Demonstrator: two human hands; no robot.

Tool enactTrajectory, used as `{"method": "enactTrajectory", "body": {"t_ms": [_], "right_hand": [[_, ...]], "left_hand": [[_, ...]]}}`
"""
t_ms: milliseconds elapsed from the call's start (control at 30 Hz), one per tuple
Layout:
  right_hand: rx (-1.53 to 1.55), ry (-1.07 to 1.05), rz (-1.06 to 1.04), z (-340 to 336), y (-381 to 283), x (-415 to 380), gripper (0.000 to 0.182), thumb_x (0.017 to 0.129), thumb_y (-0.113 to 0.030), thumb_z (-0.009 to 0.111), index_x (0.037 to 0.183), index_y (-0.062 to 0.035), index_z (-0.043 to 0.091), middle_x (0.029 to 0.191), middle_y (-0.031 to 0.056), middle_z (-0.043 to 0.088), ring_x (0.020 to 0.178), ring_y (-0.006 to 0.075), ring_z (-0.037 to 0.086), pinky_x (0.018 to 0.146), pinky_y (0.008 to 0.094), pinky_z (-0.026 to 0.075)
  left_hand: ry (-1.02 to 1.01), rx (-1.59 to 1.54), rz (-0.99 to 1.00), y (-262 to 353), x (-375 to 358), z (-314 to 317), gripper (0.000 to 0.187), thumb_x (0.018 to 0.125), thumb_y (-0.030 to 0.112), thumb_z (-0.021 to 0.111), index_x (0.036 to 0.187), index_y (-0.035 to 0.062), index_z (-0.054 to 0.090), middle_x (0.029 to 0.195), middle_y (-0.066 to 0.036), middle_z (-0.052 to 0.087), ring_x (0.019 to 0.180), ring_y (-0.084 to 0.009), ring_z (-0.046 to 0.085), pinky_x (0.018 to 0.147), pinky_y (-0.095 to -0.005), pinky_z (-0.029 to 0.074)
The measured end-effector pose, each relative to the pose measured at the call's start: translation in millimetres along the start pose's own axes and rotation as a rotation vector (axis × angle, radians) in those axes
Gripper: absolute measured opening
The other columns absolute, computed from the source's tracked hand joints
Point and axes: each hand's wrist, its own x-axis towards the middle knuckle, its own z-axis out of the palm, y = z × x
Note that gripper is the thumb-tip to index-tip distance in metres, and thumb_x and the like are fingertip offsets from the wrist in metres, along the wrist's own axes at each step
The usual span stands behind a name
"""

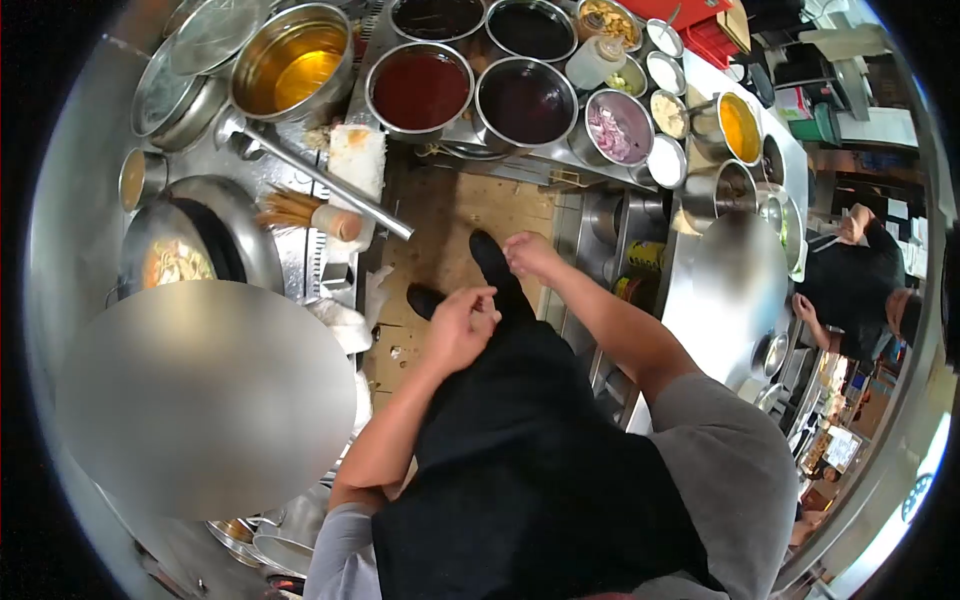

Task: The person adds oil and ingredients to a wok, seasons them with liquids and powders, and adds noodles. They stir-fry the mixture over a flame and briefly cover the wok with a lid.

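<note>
Both hands hang over the floor in front of the black apron [520, 450]. My left hand [465, 328] is partly curled, fingers bent inward; whether something small is between them cannot be made out. Farther forward and to the right, my right hand [530, 255] has its fingers bent and bunched, their tips hard to make out. Neither touches a counter. Left of them lie a bamboo brush [310, 212] and a long metal ladle handle [340, 188]. A wok [255, 245] with a pan of food [178, 262] stands beyond.
Pots of dark and red sauce [418, 88] line the counter ahead, beside a bowl of chopped onion [612, 128]. A pot of yellow oil [300, 75] stands at the upper left. A co-worker in black [850, 280] is across the right counter [700, 330].
</note>
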Motion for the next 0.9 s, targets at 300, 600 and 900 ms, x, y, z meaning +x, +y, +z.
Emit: {"method": "enactTrajectory", "body": {"t_ms": [300,600,900], "right_hand": [[-0.08,0.107,-0.154,-45.9,-56.9,265.9,0.027,0.093,-0.024,0.072,0.113,-0.007,0.074,0.109,0.0111,0.077,0.093,0.0263,0.074,0.075,0.0429,0.058],[-0.438,0.412,-0.207,-24.2,-45.2,381.2,0.032,0.094,-0.028,0.07,0.117,-0.0064,0.074,0.115,0.0151,0.077,0.1,0.0323,0.074,0.083,0.0468,0.058],[-0.714,0.746,-0.611,-18.7,-19.7,261.6,0.037,0.096,-0.032,0.069,0.121,-0.0057,0.073,0.121,0.0191,0.077,0.107,0.0382,0.074,0.091,0.0506,0.057]], "left_hand": [[0.099,-0.115,-0.325,-47.0,57.0,48.6,0.036,0.092,0.007,0.078,0.125,0.0014,0.069,0.109,-0.016,0.07,0.097,-0.0285,0.072,0.088,-0.0383,0.058],[0.119,-0.137,-0.529,-70.9,14.4,56.2,0.037,0.095,0.004,0.077,0.13,0.0021,0.067,0.114,-0.011,0.069,0.101,-0.0228,0.073,0.09,-0.035,0.058],[0.169,-0.191,-0.585,-71.9,-12.9,47.0,0.042,0.093,0.003,0.078,0.134,0.0032,0.065,0.113,-0.009,0.069,0.1,-0.0206,0.073,0.089,-0.0342,0.058]]}}
